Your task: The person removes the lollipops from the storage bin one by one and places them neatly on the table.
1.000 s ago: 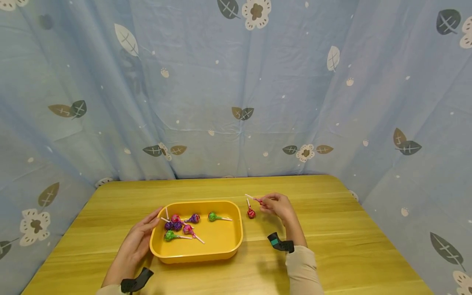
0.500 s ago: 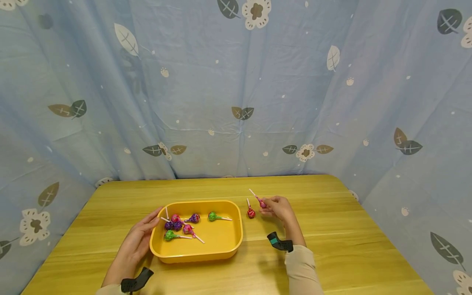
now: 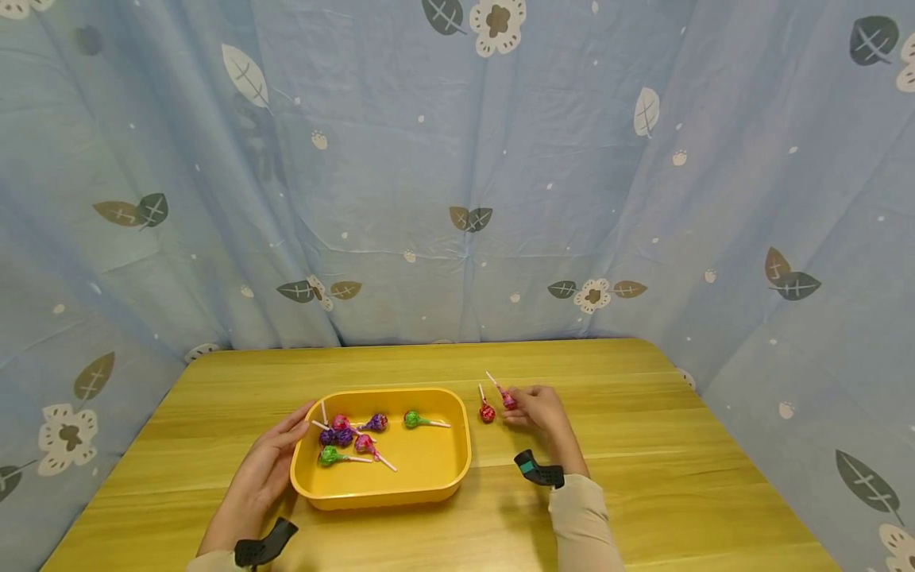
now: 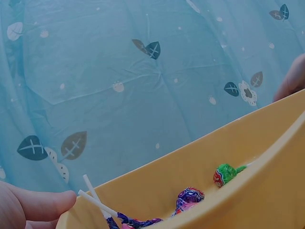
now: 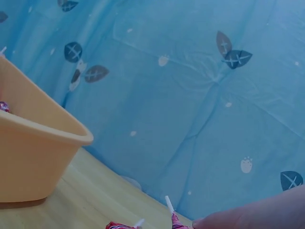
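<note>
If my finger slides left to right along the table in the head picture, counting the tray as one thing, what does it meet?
Left hand, yellow tray, red lollipop, pink lollipop, right hand.

The left hand (image 3: 266, 467) is held between seven and eight o'clock in the head view, its fingers extended and its thumb set apart, with the forearm (image 3: 230, 520) angled toward one o'clock. The right hand (image 3: 539, 409) is held near five o'clock, its thumb and fingers drawn into a pinch, with the forearm angled toward eleven. Beige sleeves (image 3: 586, 524) are worn. In the right wrist view, one digit (image 5: 257, 212) is seen between four and five o'clock.
</note>
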The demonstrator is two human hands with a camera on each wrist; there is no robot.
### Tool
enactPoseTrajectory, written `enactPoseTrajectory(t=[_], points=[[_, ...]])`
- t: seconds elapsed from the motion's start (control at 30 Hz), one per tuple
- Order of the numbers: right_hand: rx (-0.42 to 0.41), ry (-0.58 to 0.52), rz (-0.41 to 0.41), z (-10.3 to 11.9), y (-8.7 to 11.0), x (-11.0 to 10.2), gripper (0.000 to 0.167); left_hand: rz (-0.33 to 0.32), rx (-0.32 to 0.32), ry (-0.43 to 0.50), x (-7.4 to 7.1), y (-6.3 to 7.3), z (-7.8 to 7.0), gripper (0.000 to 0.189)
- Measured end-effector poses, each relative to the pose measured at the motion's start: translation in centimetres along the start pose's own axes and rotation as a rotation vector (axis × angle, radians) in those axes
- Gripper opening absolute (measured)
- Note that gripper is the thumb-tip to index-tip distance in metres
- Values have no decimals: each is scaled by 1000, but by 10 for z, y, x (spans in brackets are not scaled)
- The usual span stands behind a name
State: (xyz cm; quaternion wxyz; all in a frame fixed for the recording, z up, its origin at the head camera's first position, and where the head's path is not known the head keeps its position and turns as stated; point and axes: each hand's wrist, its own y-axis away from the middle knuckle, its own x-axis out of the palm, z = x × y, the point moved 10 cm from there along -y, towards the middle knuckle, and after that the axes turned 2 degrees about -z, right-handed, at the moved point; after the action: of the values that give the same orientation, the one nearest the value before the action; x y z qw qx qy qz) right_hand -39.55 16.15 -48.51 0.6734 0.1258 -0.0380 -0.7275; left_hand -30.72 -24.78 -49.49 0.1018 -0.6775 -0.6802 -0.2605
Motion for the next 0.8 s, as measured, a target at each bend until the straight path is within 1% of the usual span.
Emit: enactPoseTrajectory(t=[0.1,0.33,0.53,0.8], points=[[-2,17,4,-4,-1,2,30,5,-2,8,1,0,0,32],[-1,130,-18,-8,-1,3,31,-2,-12,14,2,1,0,30],[6,146,-23,-9,-1,3,31,1,-16,23,3,1,0,30],[-9,209,-6,-7,2,11,29,1,-8,-5,-1,1,-1,34]])
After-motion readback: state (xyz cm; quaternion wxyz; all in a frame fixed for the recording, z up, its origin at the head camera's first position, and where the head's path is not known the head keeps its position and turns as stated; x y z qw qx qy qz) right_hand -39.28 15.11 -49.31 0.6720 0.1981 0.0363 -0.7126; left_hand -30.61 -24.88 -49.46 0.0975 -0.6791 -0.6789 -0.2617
